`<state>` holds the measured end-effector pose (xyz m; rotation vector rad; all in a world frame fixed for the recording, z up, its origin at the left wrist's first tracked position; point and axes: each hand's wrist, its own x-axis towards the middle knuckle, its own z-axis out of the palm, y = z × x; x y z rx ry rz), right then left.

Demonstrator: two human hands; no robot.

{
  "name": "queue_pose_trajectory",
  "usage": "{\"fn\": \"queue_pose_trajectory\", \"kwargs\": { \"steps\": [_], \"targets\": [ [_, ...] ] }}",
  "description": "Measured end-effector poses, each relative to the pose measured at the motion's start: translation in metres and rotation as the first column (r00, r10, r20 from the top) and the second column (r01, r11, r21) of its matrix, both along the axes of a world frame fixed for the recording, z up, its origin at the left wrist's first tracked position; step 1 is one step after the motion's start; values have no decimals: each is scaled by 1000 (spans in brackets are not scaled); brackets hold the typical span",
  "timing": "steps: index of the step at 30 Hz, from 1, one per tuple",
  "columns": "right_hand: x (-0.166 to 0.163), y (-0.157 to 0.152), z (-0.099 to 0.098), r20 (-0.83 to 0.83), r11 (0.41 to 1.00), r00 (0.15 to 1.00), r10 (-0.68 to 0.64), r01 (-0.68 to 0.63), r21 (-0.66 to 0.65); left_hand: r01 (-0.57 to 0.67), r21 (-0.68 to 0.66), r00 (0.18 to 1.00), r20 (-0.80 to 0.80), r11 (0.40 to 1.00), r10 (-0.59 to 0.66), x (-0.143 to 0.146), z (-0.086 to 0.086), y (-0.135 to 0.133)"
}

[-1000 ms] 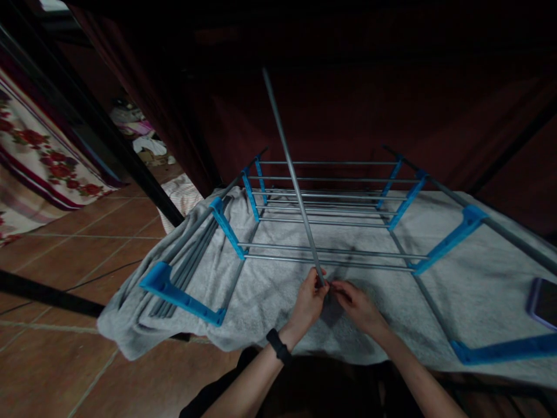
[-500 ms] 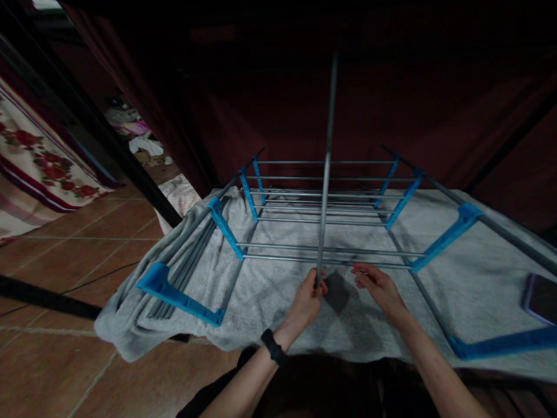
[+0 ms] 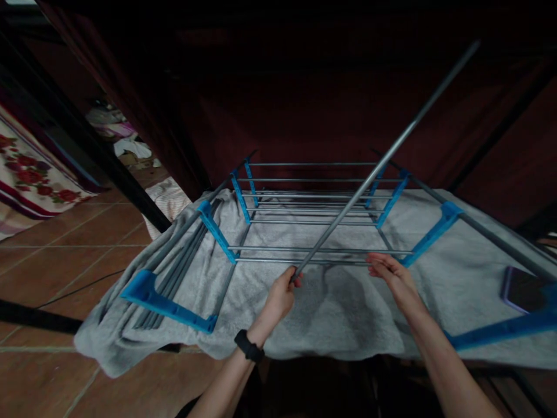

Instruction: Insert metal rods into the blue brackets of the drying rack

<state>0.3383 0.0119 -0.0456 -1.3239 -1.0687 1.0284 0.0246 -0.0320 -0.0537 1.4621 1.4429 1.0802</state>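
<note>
My left hand (image 3: 281,296), with a black band on its wrist, is closed on the near end of a long grey metal rod (image 3: 383,162). The rod slants up and away to the right, over a rack of grey bars and blue plastic brackets (image 3: 304,220). The rack lies on a grey towel (image 3: 339,313). My right hand (image 3: 394,277) hovers to the right of the rod's end, close to the rack's nearest bar, fingers loosely apart and holding nothing.
A dark phone (image 3: 520,288) lies on the towel at the right. Blue bracket pieces sit at the front left (image 3: 163,299) and front right (image 3: 500,332). Tiled floor (image 3: 52,249) spreads to the left, with floral fabric (image 3: 26,186) beyond. Dark red curtain hangs behind.
The rod's far end has swung from leaning left, through upright, to slanting right. My right hand left the rod's end and moved right. My left hand kept its grip.
</note>
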Motion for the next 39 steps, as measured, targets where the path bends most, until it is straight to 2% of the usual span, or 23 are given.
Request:
{"fn": "queue_pose_trajectory", "kwargs": {
  "steps": [8, 16, 19, 22, 25, 36, 39],
  "targets": [
    [4, 0, 7, 6, 1000, 1000, -7, 7, 23, -30, -43, 990, -138, 999, 23, -35, 16, 8],
    [10, 1, 13, -30, 996, 997, -68, 70, 59, -5, -76, 950, -311, 997, -19, -85, 15, 15],
    [12, 1, 12, -30, 994, 996, -80, 82, 68, -32, -96, 916, -401, 995, -9, -99, 16, 14],
    [13, 1, 10, -52, 993, 995, -83, 87, 78, -90, -128, 847, -531, 988, 8, -109, 17, 13],
    [14, 0, 7, -120, 991, 989, -90, 101, 84, -129, -163, 788, -616, 978, 1, -115, 16, 13],
    [18, 0, 13, -416, 983, 899, -139, 177, 56, -112, -289, 650, -745, 951, -150, -110, 23, 13],
    [20, 1, 11, -443, 976, 882, -161, 209, 61, -110, -280, 624, -767, 954, -153, -112, 21, 13]
  ]
}}
